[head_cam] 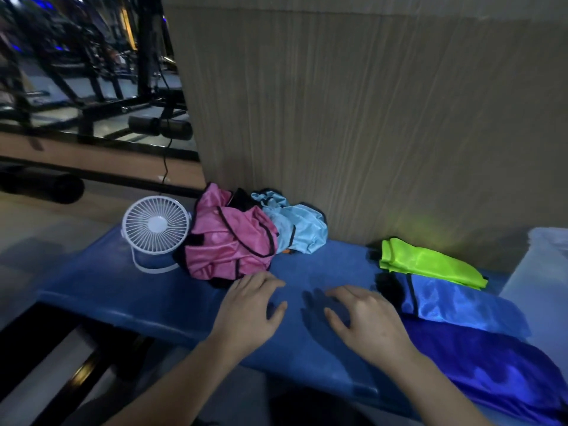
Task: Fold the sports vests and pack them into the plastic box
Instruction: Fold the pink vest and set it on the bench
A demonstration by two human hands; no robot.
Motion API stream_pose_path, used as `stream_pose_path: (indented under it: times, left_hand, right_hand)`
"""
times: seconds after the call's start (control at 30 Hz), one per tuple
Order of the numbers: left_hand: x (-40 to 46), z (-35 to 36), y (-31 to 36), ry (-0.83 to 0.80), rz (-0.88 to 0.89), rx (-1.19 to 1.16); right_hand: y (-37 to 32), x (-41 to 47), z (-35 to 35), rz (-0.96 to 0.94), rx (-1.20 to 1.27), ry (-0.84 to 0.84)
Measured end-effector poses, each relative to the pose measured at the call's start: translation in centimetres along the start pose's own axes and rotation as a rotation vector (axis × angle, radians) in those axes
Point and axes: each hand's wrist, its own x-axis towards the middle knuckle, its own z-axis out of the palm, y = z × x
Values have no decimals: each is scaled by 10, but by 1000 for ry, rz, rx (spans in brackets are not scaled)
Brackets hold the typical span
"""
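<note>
Head view gives us the whole blue padded bench top, and we read it from left to right. At the far left stands a small white round desk fan on its wire foot, with a crumpled pink satin sports vest with black trim touching its right edge. Heaped against the pink one, further right and back by the wall, lies a crumpled pale blue satin vest.

Our left hand rests palm down on the bench, fingers relaxed and spread, holding nothing; its fingertips sit just beside the near hem of the pink vest, perhaps brushing it, though we cannot tell for sure. Our right hand lies flat too, fingers loose and empty, on bare padding between the heap and the folded pieces.

To the right lie three folded vests, each a long strip: a neon green folded vest far, a bright blue folded vest in the middle, and a dark blue folded vest near. At the right edge we see part of a translucent white plastic box.

We judge that the pink vest comes next. It lies far and left of both hands, with no clear long axis while bunched, and the left hand is plainly nearer; the right must cross leftward to help spread it.
</note>
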Motion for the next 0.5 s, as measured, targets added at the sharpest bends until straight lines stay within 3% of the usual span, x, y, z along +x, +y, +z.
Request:
stream_pose_path:
  times: [0.27, 0.5]
  left_hand:
    - [7, -26, -45, 259, -82, 47]
    - [29, -19, -66, 269, -173, 30]
  right_hand:
    - [-43, 45, 36, -7, 106, -60]
    - [-67, 83, 60, 19, 332, -10]
